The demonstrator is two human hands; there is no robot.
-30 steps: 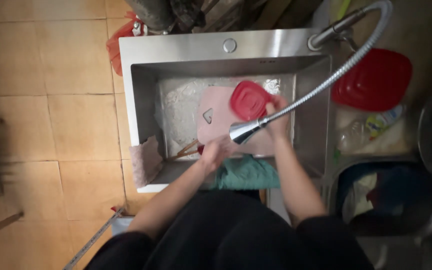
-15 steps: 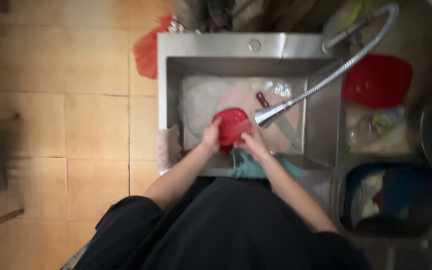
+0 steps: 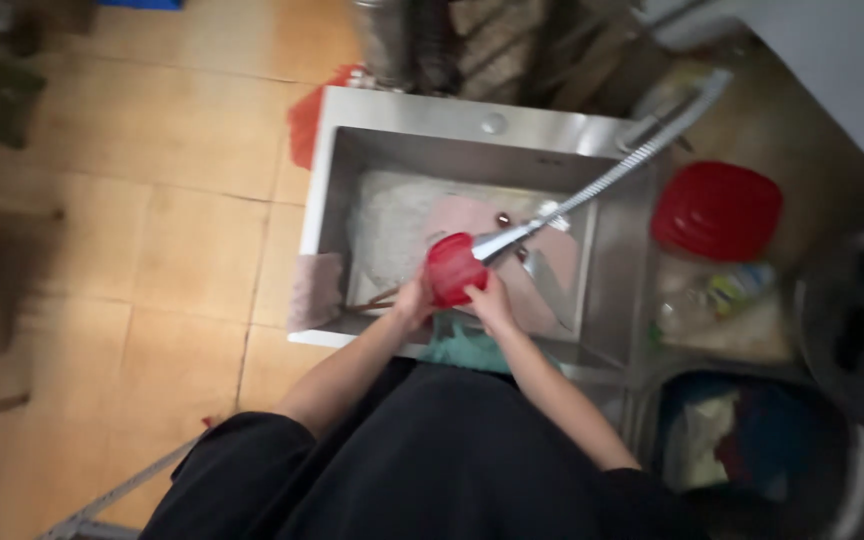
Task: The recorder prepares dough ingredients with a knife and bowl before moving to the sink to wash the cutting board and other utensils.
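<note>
I hold a small red plastic lid (image 3: 453, 268) over the steel sink (image 3: 412, 125), right under the head of the pull-out sprayer (image 3: 500, 245). My left hand (image 3: 412, 300) grips its left edge and my right hand (image 3: 490, 298) grips its lower right edge. Behind the lid a pale pink cutting board (image 3: 552, 262) lies in the sink with a knife on it. A teal cloth (image 3: 462, 345) hangs on the sink's front rim between my arms.
A larger red container (image 3: 717, 210) sits on the counter right of the sink, with a plastic bottle (image 3: 712, 295) below it. A dark bin (image 3: 752, 440) with rubbish stands at lower right. A pink cloth (image 3: 314, 290) drapes the sink's left front corner. Tiled floor lies to the left.
The red lid came from the right side of the sink toward me and under the sprayer head. Both hands now hold it. The view has shifted, with the sink sitting further right.
</note>
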